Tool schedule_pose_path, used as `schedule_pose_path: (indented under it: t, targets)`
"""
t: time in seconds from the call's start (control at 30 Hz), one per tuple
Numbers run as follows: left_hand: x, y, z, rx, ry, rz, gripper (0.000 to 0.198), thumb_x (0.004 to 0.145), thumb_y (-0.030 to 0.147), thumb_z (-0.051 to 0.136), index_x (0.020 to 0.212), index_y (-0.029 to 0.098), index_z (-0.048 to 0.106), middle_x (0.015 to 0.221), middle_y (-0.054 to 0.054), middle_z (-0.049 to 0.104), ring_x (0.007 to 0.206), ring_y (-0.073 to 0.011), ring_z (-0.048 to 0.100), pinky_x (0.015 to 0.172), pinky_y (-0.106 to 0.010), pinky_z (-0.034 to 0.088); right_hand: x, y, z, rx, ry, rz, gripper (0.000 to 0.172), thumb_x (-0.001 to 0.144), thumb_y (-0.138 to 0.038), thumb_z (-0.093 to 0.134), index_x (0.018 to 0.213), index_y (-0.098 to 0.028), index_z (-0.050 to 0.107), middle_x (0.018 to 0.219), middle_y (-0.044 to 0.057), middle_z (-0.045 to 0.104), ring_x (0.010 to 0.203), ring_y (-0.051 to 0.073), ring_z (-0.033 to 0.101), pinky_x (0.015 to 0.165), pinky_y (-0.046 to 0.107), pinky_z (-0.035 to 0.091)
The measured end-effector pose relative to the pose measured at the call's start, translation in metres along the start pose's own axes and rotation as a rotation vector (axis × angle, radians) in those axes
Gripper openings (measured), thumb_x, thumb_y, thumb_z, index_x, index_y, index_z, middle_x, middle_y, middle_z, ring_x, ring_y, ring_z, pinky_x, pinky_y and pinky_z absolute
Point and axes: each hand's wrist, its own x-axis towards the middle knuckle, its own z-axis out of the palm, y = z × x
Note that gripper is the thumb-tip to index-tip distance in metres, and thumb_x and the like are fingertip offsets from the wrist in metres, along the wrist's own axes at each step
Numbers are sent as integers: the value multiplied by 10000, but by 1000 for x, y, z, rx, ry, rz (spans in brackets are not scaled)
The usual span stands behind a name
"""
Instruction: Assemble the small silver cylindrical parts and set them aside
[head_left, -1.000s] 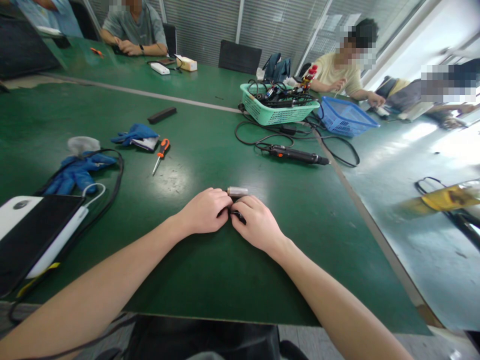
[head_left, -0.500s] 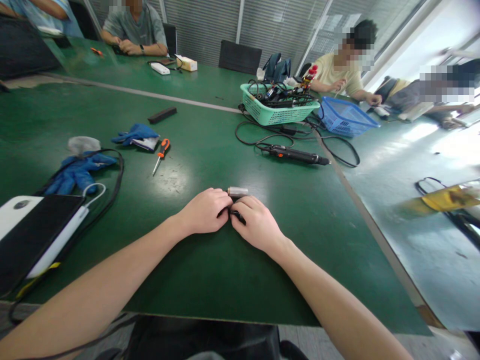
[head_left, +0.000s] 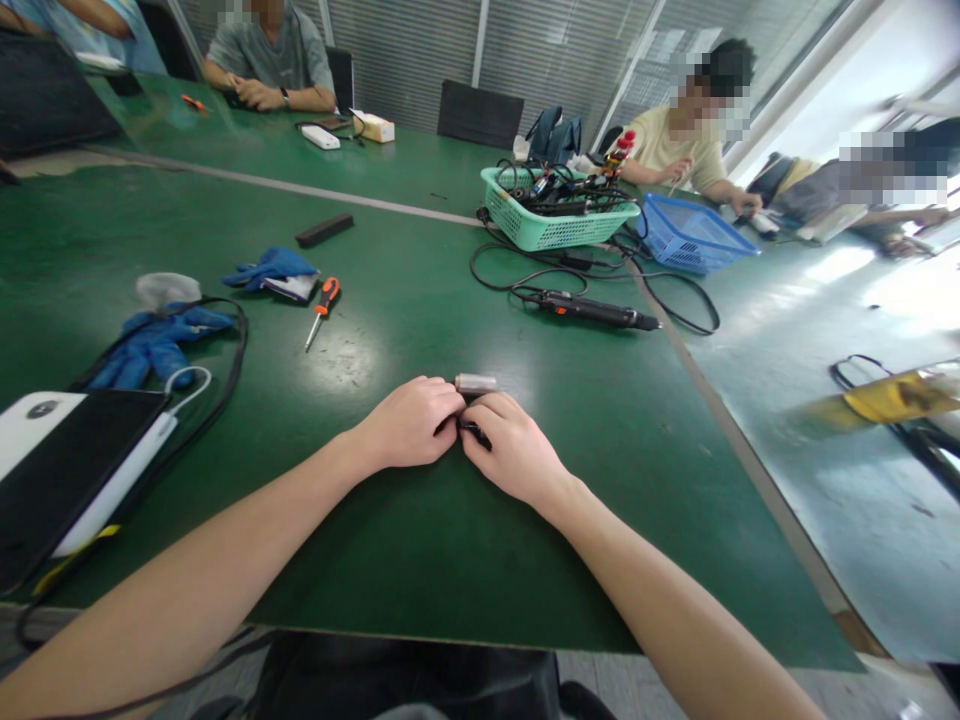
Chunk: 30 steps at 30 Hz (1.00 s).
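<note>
Both of my hands meet on the green table (head_left: 420, 540), fingers curled in and fingertips close together. My left hand (head_left: 416, 420) is closed, its fingertips hidden under the knuckles. My right hand (head_left: 514, 445) is closed around a small dark object (head_left: 474, 432), mostly covered by the fingers, so its kind does not show. Whether the left fingers also grip it cannot be seen. A short silvery metal cylinder (head_left: 477, 383) lies just beyond my fingers.
An orange-handled screwdriver (head_left: 324, 305) and blue gloves (head_left: 154, 345) lie to the left, with a power bank (head_left: 120, 485) nearer. A corded electric screwdriver (head_left: 592, 309), a full green basket (head_left: 562, 230) and a blue basket (head_left: 694, 235) stand beyond. Several people sit around.
My hands and the things near them look unchanged. A co-worker's hand at the far right has shifted slightly.
</note>
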Motion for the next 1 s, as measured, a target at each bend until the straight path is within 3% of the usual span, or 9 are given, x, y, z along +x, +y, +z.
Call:
schedule_pose_path:
  t: [0.5, 0.7, 0.83, 1.0]
  targets:
    - [0, 0, 0, -22, -12, -11, 134, 887, 164, 520, 913, 176, 651, 887, -52, 662, 892, -219, 619, 795, -363, 469, -1, 3, 0, 14, 8, 10, 127, 904, -102, 568, 924, -213, 626, 971, 82, 654, 989, 250, 614, 931, 405, 549]
    - [1, 0, -2, -9, -18, -8, 148, 887, 160, 515, 922, 176, 658, 891, -57, 671, 881, -220, 619, 797, -364, 468, -3, 16, -17, -18, -73, 30, 134, 822, -82, 581, 855, -211, 597, 880, 45, 624, 896, 212, 596, 826, 330, 505]
    - [1, 1, -3, -7, -20, -10, 155, 897, 164, 513, 928, 178, 664, 900, -62, 679, 888, -221, 623, 813, -368, 472, -6, 48, -43, -64, -110, 112, 120, 795, -114, 584, 858, -207, 627, 843, 18, 624, 783, 171, 589, 753, 295, 470]
    - [1, 1, -3, -27, -10, -14, 161, 896, 155, 514, 923, 183, 670, 903, -60, 686, 891, -218, 627, 830, -371, 477, -33, 126, -92, -311, 4, 424, 118, 774, -235, 612, 853, -203, 693, 874, 47, 695, 818, 206, 632, 803, 331, 473]
